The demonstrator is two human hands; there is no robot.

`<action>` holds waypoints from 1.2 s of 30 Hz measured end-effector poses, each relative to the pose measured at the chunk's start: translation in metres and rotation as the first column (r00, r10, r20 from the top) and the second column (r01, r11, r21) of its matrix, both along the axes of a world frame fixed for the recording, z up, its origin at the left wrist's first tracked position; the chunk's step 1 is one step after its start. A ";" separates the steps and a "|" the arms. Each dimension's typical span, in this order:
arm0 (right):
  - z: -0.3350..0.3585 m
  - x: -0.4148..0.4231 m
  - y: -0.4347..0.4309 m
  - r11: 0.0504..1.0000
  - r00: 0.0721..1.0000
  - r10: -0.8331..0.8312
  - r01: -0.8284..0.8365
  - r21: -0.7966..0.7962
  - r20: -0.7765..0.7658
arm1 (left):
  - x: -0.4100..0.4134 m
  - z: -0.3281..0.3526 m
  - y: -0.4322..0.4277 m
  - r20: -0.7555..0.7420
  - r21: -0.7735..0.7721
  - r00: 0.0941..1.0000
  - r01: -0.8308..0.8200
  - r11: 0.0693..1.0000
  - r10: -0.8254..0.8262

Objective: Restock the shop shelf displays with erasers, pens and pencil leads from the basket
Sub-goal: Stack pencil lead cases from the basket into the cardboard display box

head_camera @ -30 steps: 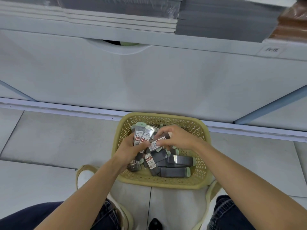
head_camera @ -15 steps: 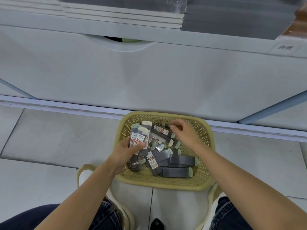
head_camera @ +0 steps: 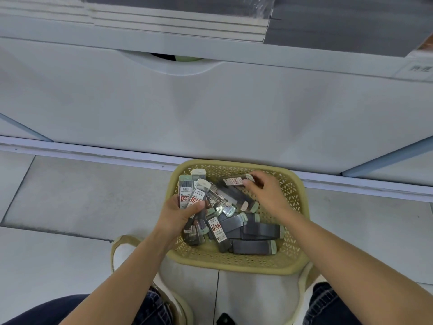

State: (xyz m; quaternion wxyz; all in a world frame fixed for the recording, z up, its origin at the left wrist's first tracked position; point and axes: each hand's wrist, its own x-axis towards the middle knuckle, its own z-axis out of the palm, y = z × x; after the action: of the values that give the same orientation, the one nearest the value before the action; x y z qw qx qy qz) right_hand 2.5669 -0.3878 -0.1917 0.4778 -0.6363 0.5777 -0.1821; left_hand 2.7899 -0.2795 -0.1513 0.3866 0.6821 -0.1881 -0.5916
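right hand (head_camera: pixel 264 194) | reached farther back; now pinches another lead case (head_camera: pixel 235 181)

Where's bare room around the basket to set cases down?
Bare floor tiles left of the basket, between shelf rail and shoe. Inside, only a strip along the right wall beyond the right hand; middle and left are piled with cases.

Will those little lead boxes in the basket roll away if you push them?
Probably not: the pencil lead cases look flat-sided, so they'd likely slide, not roll. They seem stiff and light: the left hand holds several at once.
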 end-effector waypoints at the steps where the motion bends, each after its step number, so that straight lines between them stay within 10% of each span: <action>1: 0.010 -0.003 -0.003 1.000 0.998 -0.003 0.002 0.026 0.067 | 0.000 0.002 -0.001 0.016 -0.008 1.000 0.001 1.000 -0.001; 13: 0.178 0.008 -0.040 0.932 0.873 0.335 -0.362 0.013 0.354 | -0.009 0.112 -0.028 -0.038 -0.246 0.996 0.071 0.967 -0.083; 26: 0.368 -0.017 -0.021 0.884 0.905 0.355 -0.244 -0.399 0.234 | -0.038 0.275 -0.037 0.246 -0.534 0.943 0.327 0.780 -0.226; 30: 0.418 -0.039 -0.020 0.867 0.944 0.238 -0.101 -0.487 0.228 | -0.043 0.316 -0.039 0.441 -0.503 0.831 0.541 0.674 -0.339; 36: 0.413 -0.057 -0.003 0.858 0.888 0.438 -0.365 -0.361 0.142 | -0.057 0.346 -0.035 0.634 -0.237 0.564 0.793 0.561 -0.529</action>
State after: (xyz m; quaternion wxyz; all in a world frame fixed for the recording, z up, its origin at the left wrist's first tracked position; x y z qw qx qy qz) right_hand 2.5100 -0.3905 0.2209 0.4546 -0.7889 0.3370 -0.2394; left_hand 2.7331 -0.3144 0.1944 0.2239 0.5544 -0.6772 -0.4288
